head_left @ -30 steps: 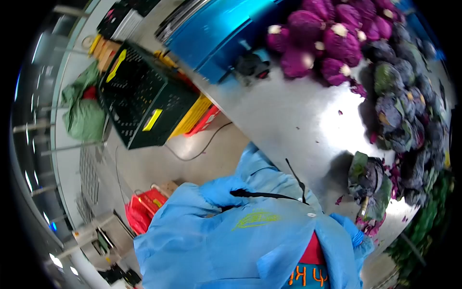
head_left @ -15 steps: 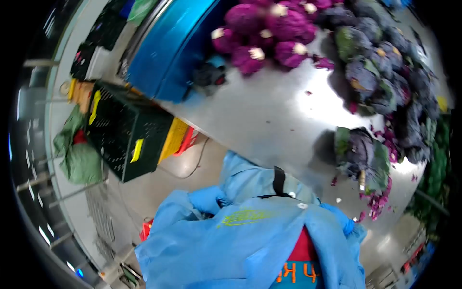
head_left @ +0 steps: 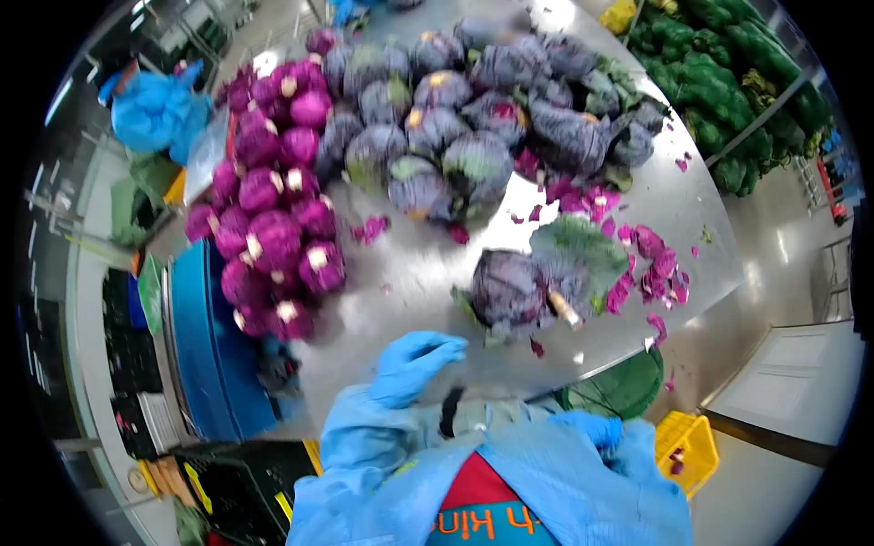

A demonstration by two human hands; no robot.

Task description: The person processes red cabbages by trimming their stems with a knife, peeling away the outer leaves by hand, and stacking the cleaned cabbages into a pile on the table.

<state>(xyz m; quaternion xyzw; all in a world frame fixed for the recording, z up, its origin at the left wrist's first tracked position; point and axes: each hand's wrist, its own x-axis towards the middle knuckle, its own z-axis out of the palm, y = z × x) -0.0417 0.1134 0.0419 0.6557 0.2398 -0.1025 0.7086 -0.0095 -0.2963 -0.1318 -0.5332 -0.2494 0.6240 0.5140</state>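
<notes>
My left hand (head_left: 414, 366), in a blue glove, hovers over the metal table's near edge with its fingers stretched out and nothing in them. Low in front of my jacket is my right hand (head_left: 594, 426), also gloved; its fingers are mostly hidden. A red cabbage (head_left: 510, 289) with dull outer leaves lies on the table just beyond my hands. One broad green-grey leaf (head_left: 583, 255) spreads out beside it. A short tan stick-like piece (head_left: 564, 309) points toward me at the cabbage's right side.
Peeled purple cabbages (head_left: 273, 238) are heaped at left, unpeeled ones (head_left: 446, 127) along the back. Leaf scraps (head_left: 651, 264) litter the table (head_left: 391, 264) at right. A blue bin (head_left: 205, 355), a green basket (head_left: 624, 387) and a yellow crate (head_left: 687, 450) stand around it. Green net sacks (head_left: 701, 86) are beyond.
My view has swung to the right, bringing the whole table and the cabbage in front of me. My left hand has risen from beside my jacket to over the table edge.
</notes>
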